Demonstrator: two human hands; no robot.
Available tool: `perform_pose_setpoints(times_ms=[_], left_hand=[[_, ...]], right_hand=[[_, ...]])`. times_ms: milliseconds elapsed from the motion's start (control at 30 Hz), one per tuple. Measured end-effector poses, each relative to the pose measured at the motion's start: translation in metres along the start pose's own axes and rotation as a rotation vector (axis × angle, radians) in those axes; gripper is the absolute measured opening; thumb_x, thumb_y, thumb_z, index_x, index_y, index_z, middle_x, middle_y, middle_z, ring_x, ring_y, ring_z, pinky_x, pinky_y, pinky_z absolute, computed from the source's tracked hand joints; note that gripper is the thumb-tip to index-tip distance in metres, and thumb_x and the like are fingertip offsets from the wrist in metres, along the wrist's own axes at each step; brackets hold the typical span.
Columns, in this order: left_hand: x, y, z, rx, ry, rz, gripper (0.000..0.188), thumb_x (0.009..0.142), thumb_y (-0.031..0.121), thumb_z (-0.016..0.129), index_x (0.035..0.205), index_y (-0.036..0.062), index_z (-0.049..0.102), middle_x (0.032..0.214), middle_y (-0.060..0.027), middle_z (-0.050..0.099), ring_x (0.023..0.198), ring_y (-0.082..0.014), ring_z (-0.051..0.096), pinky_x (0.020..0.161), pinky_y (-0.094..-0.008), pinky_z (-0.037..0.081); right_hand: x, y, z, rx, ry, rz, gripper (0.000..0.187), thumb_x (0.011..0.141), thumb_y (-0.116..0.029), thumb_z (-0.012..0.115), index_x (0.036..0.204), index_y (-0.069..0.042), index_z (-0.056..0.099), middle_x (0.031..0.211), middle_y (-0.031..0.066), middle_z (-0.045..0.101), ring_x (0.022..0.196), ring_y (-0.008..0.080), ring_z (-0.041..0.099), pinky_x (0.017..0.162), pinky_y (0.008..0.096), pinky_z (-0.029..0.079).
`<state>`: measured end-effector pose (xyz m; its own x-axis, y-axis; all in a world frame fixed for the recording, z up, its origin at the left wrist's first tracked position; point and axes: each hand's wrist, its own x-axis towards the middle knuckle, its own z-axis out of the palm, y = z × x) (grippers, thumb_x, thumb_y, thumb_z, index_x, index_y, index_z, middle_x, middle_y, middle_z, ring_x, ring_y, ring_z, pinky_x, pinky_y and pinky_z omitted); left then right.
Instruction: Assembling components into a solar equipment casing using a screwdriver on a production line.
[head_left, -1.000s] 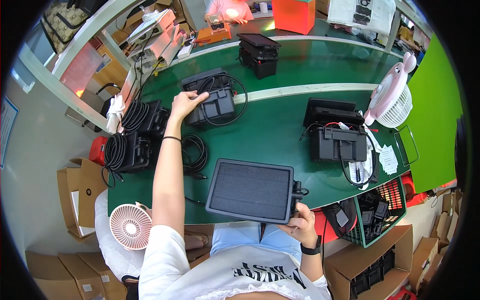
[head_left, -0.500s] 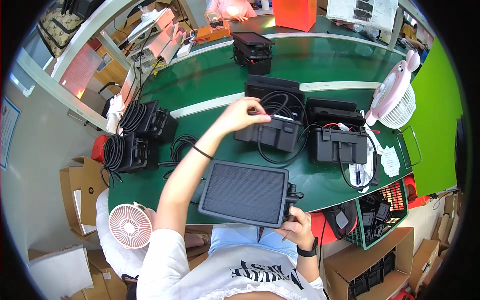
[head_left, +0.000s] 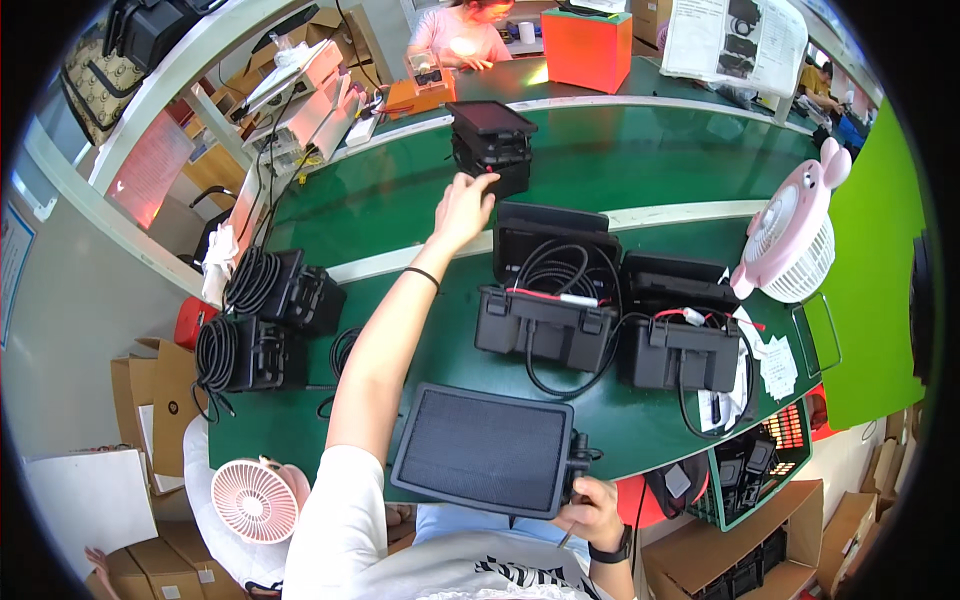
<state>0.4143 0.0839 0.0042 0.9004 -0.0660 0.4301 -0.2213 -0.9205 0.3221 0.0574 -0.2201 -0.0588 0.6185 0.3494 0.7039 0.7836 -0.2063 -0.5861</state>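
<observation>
My left hand reaches far over the table, its fingers apart at the near side of a stack of black plastic cases. Whether they touch it I cannot tell. A framed black panel with a textured face lies at the near table edge. My right hand is closed at the panel's right side, by its black bracket. A thin rod, perhaps a tool's shaft, sticks out below those fingers. Between the hands stands an open black case holding coiled black cable and a red wire.
Another open case stands to the right, near a pink fan. Cases with coiled cables sit at left. A second pink fan is at lower left. A green basket holds black parts. Across the table a person sits.
My left hand has left the open case and moved away from me to the stacked cases. My right hand stays at the panel. The view has tilted upward.
</observation>
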Motion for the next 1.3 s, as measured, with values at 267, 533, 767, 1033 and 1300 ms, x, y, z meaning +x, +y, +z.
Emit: perform_pose_setpoints(times_ms=[267, 533, 767, 1033, 1300], left_hand=[[0.02, -0.004, 0.034, 0.104, 0.007, -0.164, 0.043, 0.089, 0.022, 0.064, 0.129, 0.0166, 0.048, 0.113, -0.0234, 0.045, 0.094, -0.0421, 0.061, 0.074, -0.0497, 0.056], [-0.017, -0.028, -0.002, -0.153, 0.279, -0.205, 0.021, 0.086, 0.009, 0.067, 0.106, 0.0102, 0.059, 0.103, -0.0198, 0.045, 0.082, -0.0418, 0.061, 0.073, -0.0475, 0.053], [-0.076, -0.007, -0.053, -0.141, 0.214, -0.274, 0.021, 0.084, 0.012, 0.07, 0.103, 0.0101, 0.06, 0.1, -0.017, 0.047, 0.084, -0.039, 0.06, 0.076, -0.0453, 0.053], [-0.15, 0.016, -0.078, -0.099, 0.246, -0.251, 0.021, 0.085, 0.016, 0.069, 0.103, 0.0084, 0.061, 0.102, -0.0201, 0.047, 0.087, -0.0421, 0.059, 0.077, -0.0473, 0.051], [-0.237, 0.019, -0.102, -0.084, 0.237, -0.148, 0.024, 0.087, 0.003, 0.062, 0.109, 0.0097, 0.064, 0.117, -0.0223, 0.049, 0.092, -0.0414, 0.063, 0.079, -0.045, 0.054]], right_hand=[[0.006, -0.002, 0.004, 0.0, 0.058, 0.111, 0.038, 0.056, -0.017, 0.09, 0.083, -0.02, 0.063, 0.131, -0.0009, 0.049, 0.049, 0.0142, 0.048, 0.043, 0.027, 0.039], [-0.005, 0.005, 0.007, -0.01, -0.007, 0.125, 0.056, 0.053, -0.006, 0.095, 0.081, -0.014, 0.047, 0.142, 0.0154, 0.035, 0.092, 0.0246, 0.069, 0.067, 0.0268, 0.056], [0.008, 0.003, 0.01, -0.072, 0.075, 0.11, 0.06, 0.05, -0.011, 0.096, 0.08, -0.013, 0.044, 0.141, 0.0219, 0.04, 0.049, 0.0069, 0.042, 0.041, 0.0214, 0.036], [0.015, -0.002, 0.006, -0.033, 0.084, 0.226, 0.053, 0.054, -0.008, 0.094, 0.077, -0.01, 0.046, 0.141, 0.0212, 0.048, 0.045, 0.0063, 0.047, 0.04, 0.0204, 0.04], [0.024, -0.012, 0.001, 0.01, 0.057, 0.307, 0.051, 0.051, 0.0, 0.091, 0.075, -0.006, 0.046, 0.141, 0.0194, 0.049, 0.045, 0.0043, 0.04, 0.04, 0.0187, 0.036]])
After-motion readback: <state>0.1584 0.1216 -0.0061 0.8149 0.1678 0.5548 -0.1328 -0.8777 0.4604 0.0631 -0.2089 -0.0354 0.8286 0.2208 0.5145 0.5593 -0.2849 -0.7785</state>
